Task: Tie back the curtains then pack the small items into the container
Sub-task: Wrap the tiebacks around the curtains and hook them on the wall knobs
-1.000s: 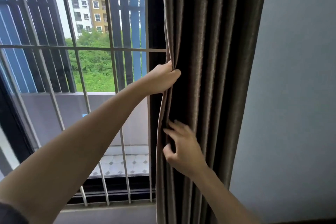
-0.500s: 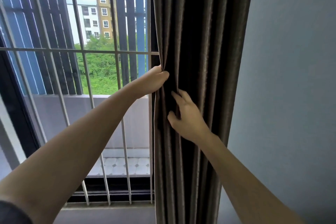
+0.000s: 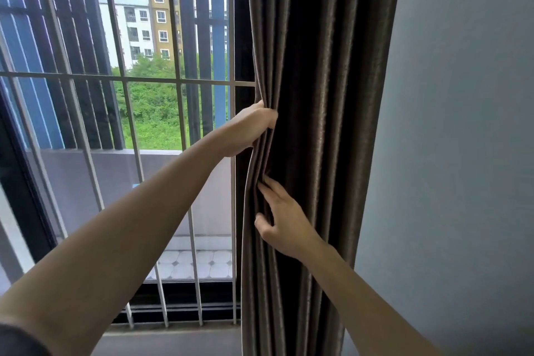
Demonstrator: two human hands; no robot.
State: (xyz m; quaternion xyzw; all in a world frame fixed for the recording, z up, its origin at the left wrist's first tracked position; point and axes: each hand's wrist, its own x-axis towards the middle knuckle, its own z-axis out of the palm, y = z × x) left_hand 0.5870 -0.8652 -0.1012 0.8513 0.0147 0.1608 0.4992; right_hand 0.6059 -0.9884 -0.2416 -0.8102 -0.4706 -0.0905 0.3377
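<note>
Left hand (image 3: pixel 250 131): fingers were curled round the leading edge of the curtain (image 3: pixel 326 81), their tips hidden inside the fold. Right hand (image 3: pixel 284 225), just below: fingers lay nearly straight against the pleats, thumb spread, with no visible grip. The gathered curtain hung with its long axis vertical, its top and hem cut off by the frame. Left of the fingers stood the window grille (image 3: pixel 179 82); to the right, beyond the curtain, was a plain wall (image 3: pixel 462 124).
</note>
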